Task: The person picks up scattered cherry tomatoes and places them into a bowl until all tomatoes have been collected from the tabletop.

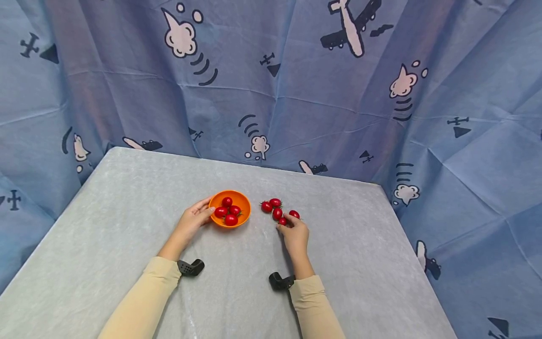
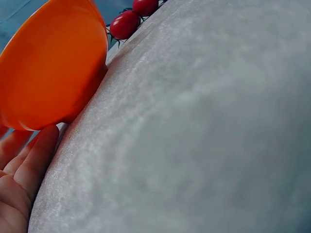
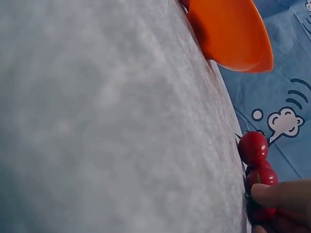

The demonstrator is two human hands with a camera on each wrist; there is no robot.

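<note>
An orange bowl [image 1: 243,207] [image 2: 48,68] [image 3: 233,34] holding several red cherry tomatoes [image 1: 228,211] stands mid-table. My left hand [image 1: 202,210] cups its left side, thumb at the rim; its fingers [image 2: 29,160] lie against the bowl's lower wall. Right of the bowl lie several loose cherry tomatoes [image 1: 275,203] [image 2: 125,24] [image 3: 252,147]. My right hand [image 1: 284,225] reaches into the near end of this group and pinches one cherry tomato [image 1: 282,221] [image 3: 265,213] on the cloth, a fingertip [image 3: 282,194] over it.
The table [image 1: 127,212] has a grey cloth over it. A blue printed curtain [image 1: 296,94] hangs close behind and at both sides. Black wrist-camera mounts [image 1: 190,267] sit at both cuffs.
</note>
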